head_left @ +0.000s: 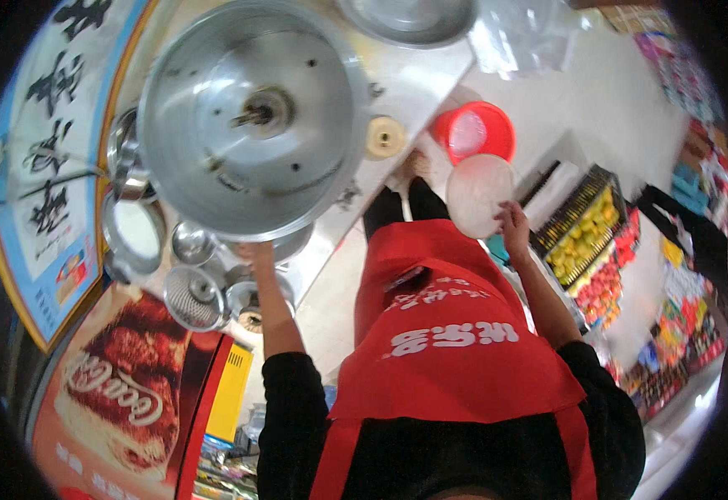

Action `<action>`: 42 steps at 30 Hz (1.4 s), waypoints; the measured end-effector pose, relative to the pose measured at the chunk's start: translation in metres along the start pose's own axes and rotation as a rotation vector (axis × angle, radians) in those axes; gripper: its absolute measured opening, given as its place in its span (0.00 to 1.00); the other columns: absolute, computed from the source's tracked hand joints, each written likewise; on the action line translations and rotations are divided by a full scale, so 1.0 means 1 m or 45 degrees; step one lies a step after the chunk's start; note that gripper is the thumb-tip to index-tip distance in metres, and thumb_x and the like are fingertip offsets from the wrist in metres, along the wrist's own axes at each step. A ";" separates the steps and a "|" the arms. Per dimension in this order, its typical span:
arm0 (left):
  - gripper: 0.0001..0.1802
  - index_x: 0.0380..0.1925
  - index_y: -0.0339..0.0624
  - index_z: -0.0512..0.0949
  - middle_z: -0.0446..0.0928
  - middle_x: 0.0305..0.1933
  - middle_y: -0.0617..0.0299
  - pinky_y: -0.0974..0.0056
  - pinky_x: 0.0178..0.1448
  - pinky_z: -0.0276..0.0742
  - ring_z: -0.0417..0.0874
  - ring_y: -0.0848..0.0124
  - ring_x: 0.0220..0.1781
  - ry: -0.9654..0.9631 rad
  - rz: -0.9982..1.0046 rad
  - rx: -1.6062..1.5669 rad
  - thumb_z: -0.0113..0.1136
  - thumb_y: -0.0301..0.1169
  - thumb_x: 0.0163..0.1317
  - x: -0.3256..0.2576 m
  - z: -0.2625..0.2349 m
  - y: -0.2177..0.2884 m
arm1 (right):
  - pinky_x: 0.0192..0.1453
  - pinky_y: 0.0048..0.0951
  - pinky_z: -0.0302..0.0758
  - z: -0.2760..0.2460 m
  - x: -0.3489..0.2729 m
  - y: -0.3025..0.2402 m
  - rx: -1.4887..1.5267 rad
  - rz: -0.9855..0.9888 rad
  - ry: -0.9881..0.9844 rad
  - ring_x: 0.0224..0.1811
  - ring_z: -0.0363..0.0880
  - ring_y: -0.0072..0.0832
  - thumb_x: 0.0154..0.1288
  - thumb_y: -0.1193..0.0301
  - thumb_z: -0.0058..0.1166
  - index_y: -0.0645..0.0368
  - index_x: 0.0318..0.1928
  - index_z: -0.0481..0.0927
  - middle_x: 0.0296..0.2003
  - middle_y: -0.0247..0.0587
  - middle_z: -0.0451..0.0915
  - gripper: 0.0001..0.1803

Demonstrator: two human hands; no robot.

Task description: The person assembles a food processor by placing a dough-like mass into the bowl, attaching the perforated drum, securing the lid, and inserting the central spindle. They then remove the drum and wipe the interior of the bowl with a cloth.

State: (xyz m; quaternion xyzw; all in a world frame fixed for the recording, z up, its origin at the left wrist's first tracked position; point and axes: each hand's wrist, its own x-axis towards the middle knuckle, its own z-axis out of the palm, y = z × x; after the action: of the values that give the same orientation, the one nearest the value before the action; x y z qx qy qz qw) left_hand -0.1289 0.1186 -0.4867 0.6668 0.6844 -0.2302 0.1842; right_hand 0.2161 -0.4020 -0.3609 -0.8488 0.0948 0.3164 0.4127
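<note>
A pale round disc, like a flat lid (477, 193), is gripped at its right edge by my right hand (512, 227), above the floor beside a red bucket (504, 133). My left hand (256, 252) reaches to the near rim of a large round metal basin (322, 179) with a spindle at its centre. Its fingers are mostly hidden at the rim, so I cannot tell whether they grip it. Below that hand stand a perforated metal strainer (193, 298) and several small metal bowls. A metal bowl with something white in it (137, 230) stands left of them.
The pale counter (431, 71) carries a second metal basin (414, 18) and a round cream-coloured piece (386, 137). Clear plastic bags (522, 37) hang over its right side. A black crate of yellow fruit (585, 229) stands at right. A red drinks cabinet (122, 392) is at lower left.
</note>
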 end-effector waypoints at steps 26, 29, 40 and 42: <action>0.19 0.50 0.35 0.73 0.76 0.46 0.50 0.57 0.41 0.78 0.78 0.59 0.45 0.156 -0.908 -2.485 0.55 0.35 0.63 0.043 -0.036 -0.227 | 0.26 0.17 0.65 -0.007 0.017 -0.029 -0.179 -0.085 -0.109 0.25 0.69 0.13 0.78 0.63 0.41 0.58 0.50 0.76 0.28 0.31 0.78 0.14; 0.16 0.48 0.34 0.72 0.75 0.42 0.50 0.61 0.35 0.78 0.77 0.62 0.40 -0.042 -1.045 -2.766 0.51 0.32 0.64 0.076 -0.031 -0.282 | 0.25 0.16 0.64 -0.003 0.016 -0.040 -0.205 -0.155 -0.129 0.24 0.69 0.13 0.77 0.62 0.43 0.58 0.49 0.76 0.28 0.30 0.78 0.14; 0.11 0.38 0.28 0.75 0.79 0.31 0.50 0.73 0.22 0.77 0.77 0.67 0.22 0.042 -0.867 -2.989 0.48 0.27 0.67 0.050 -0.135 -0.256 | 0.25 0.18 0.63 0.005 0.008 -0.031 -0.110 -0.137 -0.022 0.24 0.69 0.15 0.75 0.61 0.46 0.58 0.47 0.76 0.27 0.32 0.77 0.14; 0.12 0.36 0.30 0.77 0.79 0.26 0.53 0.71 0.22 0.78 0.77 0.68 0.22 0.234 -0.685 -3.006 0.49 0.30 0.68 0.011 -0.164 -0.203 | 0.28 0.20 0.65 0.003 0.007 -0.020 -0.046 -0.189 -0.015 0.26 0.70 0.16 0.74 0.66 0.46 0.59 0.47 0.76 0.28 0.33 0.78 0.11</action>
State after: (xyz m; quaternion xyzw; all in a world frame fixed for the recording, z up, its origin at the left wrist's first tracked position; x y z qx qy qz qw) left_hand -0.3233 0.2190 -0.3433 -0.0607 0.6001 0.5523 0.5754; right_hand 0.2285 -0.3862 -0.3535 -0.8589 0.0237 0.2916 0.4203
